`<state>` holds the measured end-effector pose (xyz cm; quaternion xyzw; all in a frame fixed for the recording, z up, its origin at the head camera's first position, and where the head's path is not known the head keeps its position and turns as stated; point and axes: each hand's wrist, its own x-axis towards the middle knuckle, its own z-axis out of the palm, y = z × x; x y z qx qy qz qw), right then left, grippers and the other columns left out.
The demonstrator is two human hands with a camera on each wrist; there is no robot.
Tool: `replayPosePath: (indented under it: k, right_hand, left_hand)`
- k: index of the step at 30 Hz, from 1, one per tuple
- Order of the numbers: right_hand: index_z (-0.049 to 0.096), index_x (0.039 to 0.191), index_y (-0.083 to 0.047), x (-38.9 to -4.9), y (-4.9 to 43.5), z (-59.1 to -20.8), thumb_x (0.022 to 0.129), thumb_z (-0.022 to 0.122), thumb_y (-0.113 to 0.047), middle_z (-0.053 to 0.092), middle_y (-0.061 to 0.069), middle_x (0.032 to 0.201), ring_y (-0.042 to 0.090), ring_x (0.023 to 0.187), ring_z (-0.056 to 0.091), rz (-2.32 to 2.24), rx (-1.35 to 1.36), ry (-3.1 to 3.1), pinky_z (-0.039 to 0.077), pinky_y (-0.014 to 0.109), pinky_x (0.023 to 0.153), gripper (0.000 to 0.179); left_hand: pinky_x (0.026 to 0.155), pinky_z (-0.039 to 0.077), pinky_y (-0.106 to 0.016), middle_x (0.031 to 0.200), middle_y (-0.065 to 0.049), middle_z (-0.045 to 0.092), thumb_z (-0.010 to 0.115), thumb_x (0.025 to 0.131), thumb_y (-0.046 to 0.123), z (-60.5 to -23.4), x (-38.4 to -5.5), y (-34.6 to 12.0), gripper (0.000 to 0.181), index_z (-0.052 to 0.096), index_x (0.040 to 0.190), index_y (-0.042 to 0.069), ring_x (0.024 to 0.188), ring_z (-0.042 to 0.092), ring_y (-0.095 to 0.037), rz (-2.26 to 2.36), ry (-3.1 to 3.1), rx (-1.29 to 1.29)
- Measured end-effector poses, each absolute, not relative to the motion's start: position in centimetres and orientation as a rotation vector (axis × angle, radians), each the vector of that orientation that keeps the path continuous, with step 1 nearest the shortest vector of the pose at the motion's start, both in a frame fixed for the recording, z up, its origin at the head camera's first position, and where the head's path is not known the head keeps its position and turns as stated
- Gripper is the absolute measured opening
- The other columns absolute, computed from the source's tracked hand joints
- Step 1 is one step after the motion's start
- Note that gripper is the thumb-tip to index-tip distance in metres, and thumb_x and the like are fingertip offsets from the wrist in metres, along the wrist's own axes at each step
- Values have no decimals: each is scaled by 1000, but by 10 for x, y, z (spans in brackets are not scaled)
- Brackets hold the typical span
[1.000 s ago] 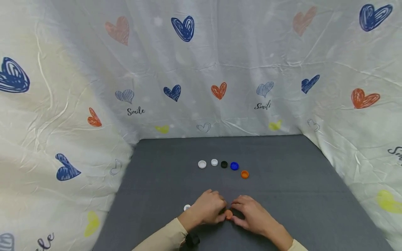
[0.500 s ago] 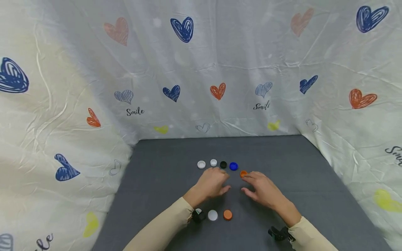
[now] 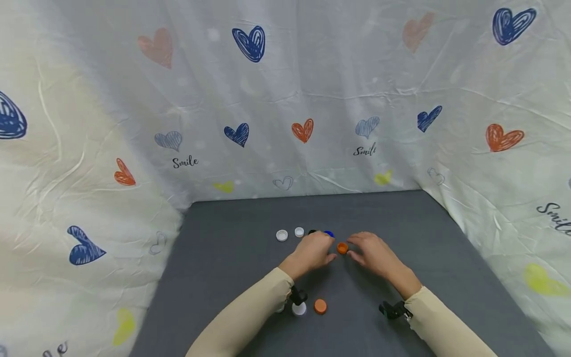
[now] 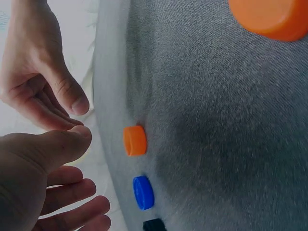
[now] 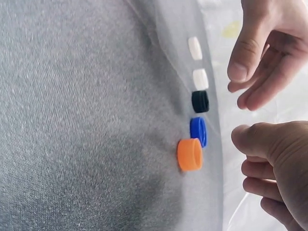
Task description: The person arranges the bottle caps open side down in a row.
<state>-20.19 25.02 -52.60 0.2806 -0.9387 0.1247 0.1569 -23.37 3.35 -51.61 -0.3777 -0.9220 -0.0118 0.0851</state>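
Curtained-off workspace, heart-print sheets [image 3: 267, 94] on three sides, grey table [image 3: 379, 213]

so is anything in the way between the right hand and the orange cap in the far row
Nothing visible blocks it: the right hand is beside the orange cap with no object between them. The left hand and the blue cap are both on the orange cap's other side.

We note a round orange cap [image 3: 342, 248], hollow side up, lying on the gray cloth [image 3: 401, 218] — between left hand [image 3: 314, 249] and right hand [image 3: 374, 251], near a blue cap [image 5: 197, 132].
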Motion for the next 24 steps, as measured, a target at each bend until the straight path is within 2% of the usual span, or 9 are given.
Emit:
replayPosePath:
  k: [6, 13, 24]
  right_hand:
    - [75, 111, -5, -210, 252, -534, 84, 82, -22, 73, 10, 111, 29, 104, 69, 361, 794, -2711, 55, 48, 89, 32]
    - [75, 109, -4, -219, 254, -545, 84, 82, -19, 73, 10, 108, 29, 101, 69, 379, 776, -2729, 56, 48, 86, 31]
    - [75, 107, -4, -226, 252, -554, 85, 80, -16, 73, 10, 105, 29, 99, 69, 407, 748, -2810, 55, 48, 86, 26]
  left_hand:
    - [57, 52, -28, 80, 4, 63, 76, 88, 44, -527, -239, 44, 27, 68, 87, 18, 73, 65, -13, -60, -2811, -1094]
    - [55, 51, -31, 76, 4, 63, 76, 87, 43, -538, -243, 55, 25, 68, 82, 20, 66, 62, -12, -52, -2886, -1015]
    - [58, 55, -35, 81, 2, 68, 76, 87, 44, -547, -251, 63, 25, 69, 80, 21, 71, 66, -14, -34, -2929, -947]
